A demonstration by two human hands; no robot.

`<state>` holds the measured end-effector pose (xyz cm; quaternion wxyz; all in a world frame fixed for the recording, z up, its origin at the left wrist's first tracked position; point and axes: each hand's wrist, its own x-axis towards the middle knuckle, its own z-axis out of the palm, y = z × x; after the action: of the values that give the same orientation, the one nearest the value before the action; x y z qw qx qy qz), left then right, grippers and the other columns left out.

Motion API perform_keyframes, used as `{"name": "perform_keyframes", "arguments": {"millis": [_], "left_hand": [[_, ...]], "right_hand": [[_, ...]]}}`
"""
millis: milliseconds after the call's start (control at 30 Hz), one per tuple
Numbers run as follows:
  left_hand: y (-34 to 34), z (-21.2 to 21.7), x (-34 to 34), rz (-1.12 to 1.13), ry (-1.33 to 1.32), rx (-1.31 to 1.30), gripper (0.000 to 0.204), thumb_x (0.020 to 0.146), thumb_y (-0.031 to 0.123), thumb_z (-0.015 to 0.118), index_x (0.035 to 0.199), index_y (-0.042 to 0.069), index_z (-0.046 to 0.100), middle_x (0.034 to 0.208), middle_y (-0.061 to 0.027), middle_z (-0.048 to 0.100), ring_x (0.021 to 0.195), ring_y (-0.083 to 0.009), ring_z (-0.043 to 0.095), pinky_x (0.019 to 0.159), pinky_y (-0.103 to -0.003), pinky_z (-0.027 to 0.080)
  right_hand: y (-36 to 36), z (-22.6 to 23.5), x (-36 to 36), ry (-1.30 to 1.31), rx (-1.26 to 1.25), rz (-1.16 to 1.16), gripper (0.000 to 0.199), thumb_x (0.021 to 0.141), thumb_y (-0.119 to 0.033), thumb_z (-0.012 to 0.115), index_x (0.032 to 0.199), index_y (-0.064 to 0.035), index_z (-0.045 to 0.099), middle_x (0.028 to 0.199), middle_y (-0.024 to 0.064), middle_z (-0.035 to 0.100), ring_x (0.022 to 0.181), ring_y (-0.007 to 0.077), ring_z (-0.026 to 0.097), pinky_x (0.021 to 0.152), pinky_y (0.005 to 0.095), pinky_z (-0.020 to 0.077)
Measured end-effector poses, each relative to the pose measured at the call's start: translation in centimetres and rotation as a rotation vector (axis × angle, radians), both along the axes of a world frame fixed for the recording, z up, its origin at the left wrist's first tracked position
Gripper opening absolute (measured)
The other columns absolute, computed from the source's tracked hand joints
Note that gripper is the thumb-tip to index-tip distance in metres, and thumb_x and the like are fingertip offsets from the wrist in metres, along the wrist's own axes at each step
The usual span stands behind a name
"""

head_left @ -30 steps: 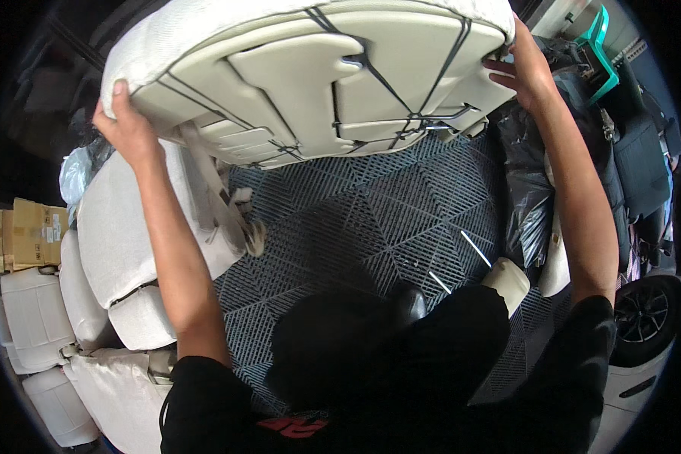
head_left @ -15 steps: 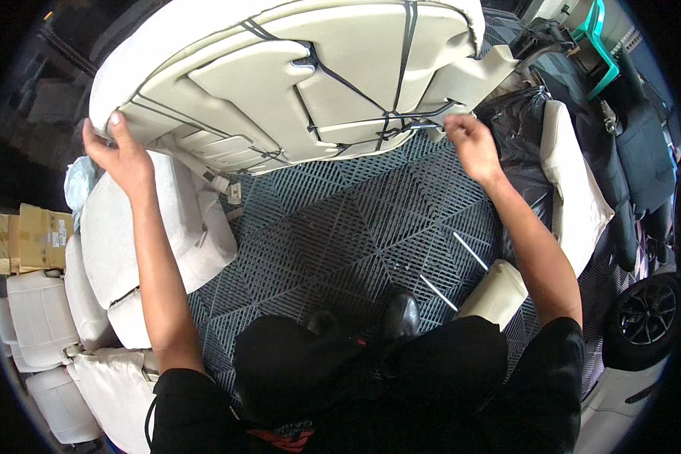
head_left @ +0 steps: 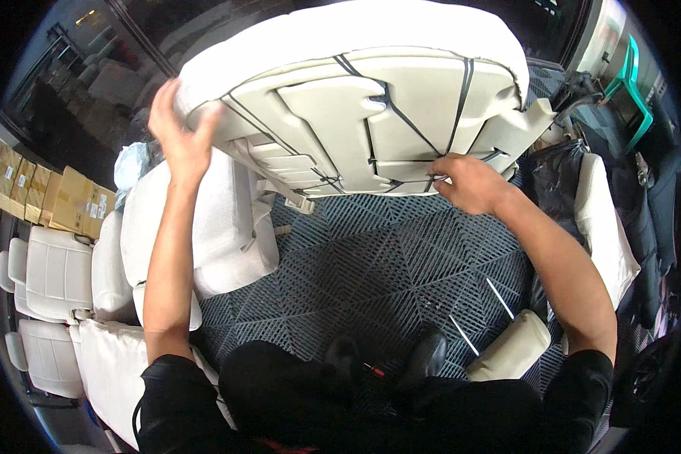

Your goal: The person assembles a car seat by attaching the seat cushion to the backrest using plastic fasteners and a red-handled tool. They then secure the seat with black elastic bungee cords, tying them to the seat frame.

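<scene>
A large cream car seat back [head_left: 333, 113] stands in front of me, its underside panel facing me and pale fabric wrapped round its curved rim. Black elastic cords [head_left: 464, 106] run across the panel and cross near its lower edge. My left hand [head_left: 180, 140] grips the rim at the left, thumb on the panel side and fingers over the outer edge. Low on the panel, my right hand [head_left: 473, 184] is closed in a pinch on a cord; its fingertips partly hide that spot. A cream headrest [head_left: 511, 348] with two metal rods lies on the floor near my feet.
Pale seat parts [head_left: 189, 219] and more seats [head_left: 57, 272] stack up at the left, with cardboard boxes [head_left: 79, 203] behind. Black plastic [head_left: 548, 178] and a cream cushion [head_left: 601, 227] line the right. A red-handled tool [head_left: 373, 371] lies between my shoes on the grated floor [head_left: 371, 265].
My right hand has moved leftward along the panel from its lower right corner to the cords. The left hand keeps to the rim. The whole view has shifted, with the seat back appearing further right.
</scene>
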<state>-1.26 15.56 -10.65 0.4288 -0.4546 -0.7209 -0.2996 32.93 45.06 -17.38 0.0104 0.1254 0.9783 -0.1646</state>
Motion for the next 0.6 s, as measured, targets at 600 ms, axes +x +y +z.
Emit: {"name": "perform_keyframes", "arguments": {"millis": [600], "left_hand": [[10.7,6.2,5.7,-0.478,0.350,-0.226,0.012,0.088,0.013,0.070,0.093,0.004,0.064,0.096,-0.0084,0.065,0.090,-0.0269,0.063,0.081,-0.036,0.051]], "right_hand": [[-2.0,3.5,-1.5,0.694,-0.614,-0.311,0.022,0.093,-0.011,0.067,0.110,0.0024,0.068,0.091,0.0040,0.070,0.083,0.0089,0.063,0.077,0.0259,0.0525]]}}
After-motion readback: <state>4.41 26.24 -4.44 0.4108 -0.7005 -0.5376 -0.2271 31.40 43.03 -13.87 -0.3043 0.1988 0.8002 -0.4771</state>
